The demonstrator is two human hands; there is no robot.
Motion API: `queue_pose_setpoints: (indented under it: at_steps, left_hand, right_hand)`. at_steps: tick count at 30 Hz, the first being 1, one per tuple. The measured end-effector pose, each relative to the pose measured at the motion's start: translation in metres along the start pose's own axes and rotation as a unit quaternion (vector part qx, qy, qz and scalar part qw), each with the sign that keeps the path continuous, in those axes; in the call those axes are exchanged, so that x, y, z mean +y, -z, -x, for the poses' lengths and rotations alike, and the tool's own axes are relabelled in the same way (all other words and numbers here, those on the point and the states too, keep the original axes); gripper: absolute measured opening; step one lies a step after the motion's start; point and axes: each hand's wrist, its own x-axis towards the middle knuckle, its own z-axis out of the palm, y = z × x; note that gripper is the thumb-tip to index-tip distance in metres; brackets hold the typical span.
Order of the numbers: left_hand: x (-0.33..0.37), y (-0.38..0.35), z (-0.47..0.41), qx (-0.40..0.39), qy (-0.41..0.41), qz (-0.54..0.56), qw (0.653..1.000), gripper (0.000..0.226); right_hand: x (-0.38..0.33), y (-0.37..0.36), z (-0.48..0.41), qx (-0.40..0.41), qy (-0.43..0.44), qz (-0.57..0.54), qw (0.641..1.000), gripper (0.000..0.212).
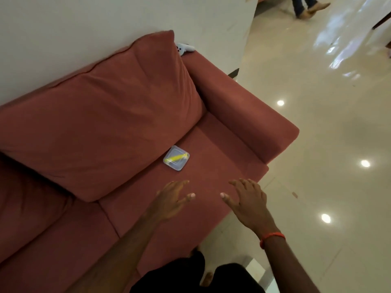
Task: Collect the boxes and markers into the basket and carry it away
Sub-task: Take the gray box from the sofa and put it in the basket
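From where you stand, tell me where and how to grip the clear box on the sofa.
I would pinch the clear box across two opposite edges, from above on your near side. It lies flat on the seat cushion, its far edge close to the back cushion. The left hand and right hand are open, short of it.

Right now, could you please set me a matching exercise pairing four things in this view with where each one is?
Things:
1. clear box
2. white controller
3. orange band
4. left hand

Places:
A. around the right wrist
B. on the sofa seat, beside the back cushion
C. at the armrest's far end, by the wall
D. open over the seat, holding nothing

Pairs: 1-B, 2-C, 3-A, 4-D
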Motion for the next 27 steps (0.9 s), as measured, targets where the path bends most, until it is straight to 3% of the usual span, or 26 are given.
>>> queue_pose_setpoints:
  at_steps: [5,9,14,20,22,24,27]
  left_hand:
    - [-0.018,0.002,-0.048,0.016,0.048,0.049,0.997,0.088]
    - [-0.041,-0.007,-0.087,0.025,0.087,0.097,0.991,0.076]
    - [-0.078,-0.029,-0.135,0.082,0.134,0.165,0.974,0.069]
    - [-0.112,-0.063,-0.192,0.173,0.242,0.342,0.891,0.049]
    - [-0.121,-0.070,-0.213,0.224,0.280,0.408,0.839,0.057]
    - [-0.131,-0.075,-0.233,0.256,0.317,0.470,0.783,0.074]
    - [-0.138,-0.078,-0.259,0.279,0.342,0.511,0.738,0.074]
  right_hand:
    - [0.000,-0.007,-0.061,-0.028,-0.008,-0.069,0.997,0.062]
    - [0.003,-0.032,-0.110,-0.063,0.010,-0.075,0.995,0.066]
    - [0.003,-0.082,-0.182,-0.169,0.054,-0.083,0.981,0.088]
    - [-0.010,-0.145,-0.272,-0.220,0.092,-0.075,0.968,0.073]
    - [-0.016,-0.158,-0.304,-0.240,0.124,-0.069,0.960,0.069]
    - [-0.023,-0.169,-0.334,-0.231,0.130,-0.085,0.961,0.052]
    - [-0.036,-0.188,-0.369,-0.192,0.102,-0.116,0.969,0.033]
